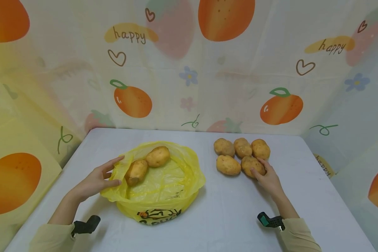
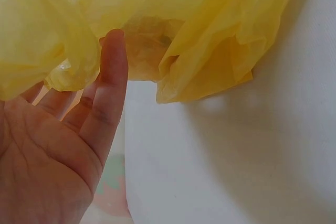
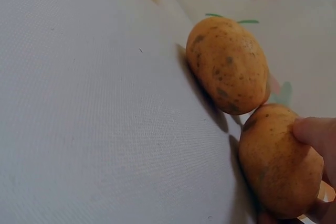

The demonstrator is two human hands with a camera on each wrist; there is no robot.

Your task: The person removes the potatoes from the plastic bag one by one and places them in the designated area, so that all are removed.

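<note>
A yellow plastic bag [image 1: 160,206] stands on the table with its mouth spread wide and two potatoes [image 1: 158,156] inside. At the bag's left rim, my left hand [image 1: 92,182] touches the plastic, thumb and fingers apart; in the left wrist view its fingers [image 2: 114,59] are nearly straight against the film. On the right, my right hand [image 1: 269,178] grips a potato [image 1: 251,166], the front right one of a close group. The right wrist view shows the thumb [image 3: 315,132] on top of this potato [image 3: 278,161], which sits right beside another potato [image 3: 227,65].
Several more potatoes lie around the gripped one: one to its left [image 1: 228,165] and a back row [image 1: 243,147]. A white cloth covers the table [image 1: 226,217]. Behind it hangs a fruit-printed curtain [image 1: 220,70]. Each wrist carries a small black device [image 1: 87,224].
</note>
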